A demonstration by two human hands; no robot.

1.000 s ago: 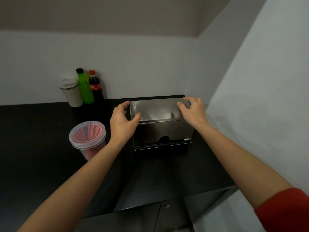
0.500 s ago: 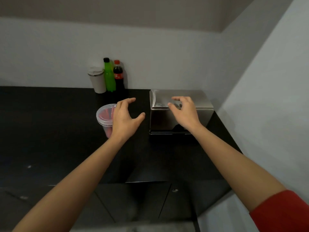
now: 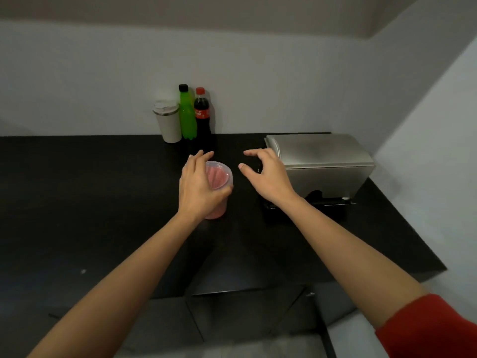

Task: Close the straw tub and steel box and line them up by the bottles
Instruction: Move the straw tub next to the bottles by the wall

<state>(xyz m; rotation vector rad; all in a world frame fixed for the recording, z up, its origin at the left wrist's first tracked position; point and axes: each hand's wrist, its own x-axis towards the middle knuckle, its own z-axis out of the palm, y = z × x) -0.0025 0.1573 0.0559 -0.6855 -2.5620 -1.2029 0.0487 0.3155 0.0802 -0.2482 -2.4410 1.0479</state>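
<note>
The clear straw tub point(image 3: 219, 177), lidded and full of pink straws, stands mid-counter. My left hand point(image 3: 198, 184) wraps around its left side, thumb across the front. My right hand point(image 3: 268, 177) hovers open between the tub and the steel box point(image 3: 320, 161), touching neither. The box sits at the right near the wall corner with its lid down. A green bottle point(image 3: 187, 115) and a cola bottle point(image 3: 202, 115) stand at the back wall.
A white lidded travel cup point(image 3: 169, 122) stands left of the bottles. The black counter point(image 3: 90, 189) stretches left; its front edge is near me, with dark cabinet doors point(image 3: 245, 313) below. A white wall closes off the right side.
Both hands left the steel box and moved left. My left hand has taken hold of the straw tub; my right hand has come off the box lid. My view has shifted left.
</note>
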